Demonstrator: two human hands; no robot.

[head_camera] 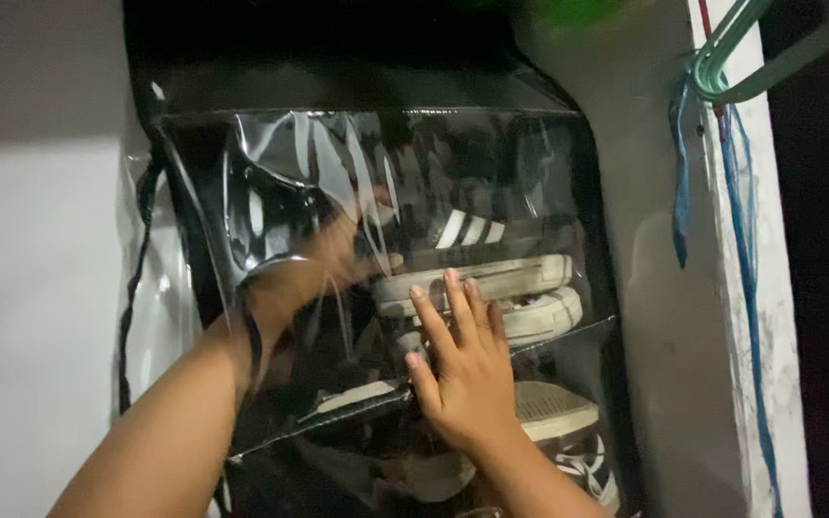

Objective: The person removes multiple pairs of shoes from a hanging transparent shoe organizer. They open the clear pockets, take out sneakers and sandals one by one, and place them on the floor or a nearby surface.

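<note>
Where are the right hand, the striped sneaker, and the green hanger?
right hand [467, 369]: head view, back of the hand, pressed flat on the clear cover.
striped sneaker [472, 230]: head view, its white side stripes behind the cover.
green hanger [760, 67]: head view, lower arm, top right.

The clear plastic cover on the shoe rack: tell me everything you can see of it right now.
The clear plastic cover is a thin, glossy, wrinkled sheet edged in black, hanging over the front of a dark shoe rack. Its left edge is pulled open and curled. The left hand reaches in behind it, blurred, toward the pale-soled shoes. The right hand lies flat, fingers spread, against its outside. Reflections hide much behind it.
</note>
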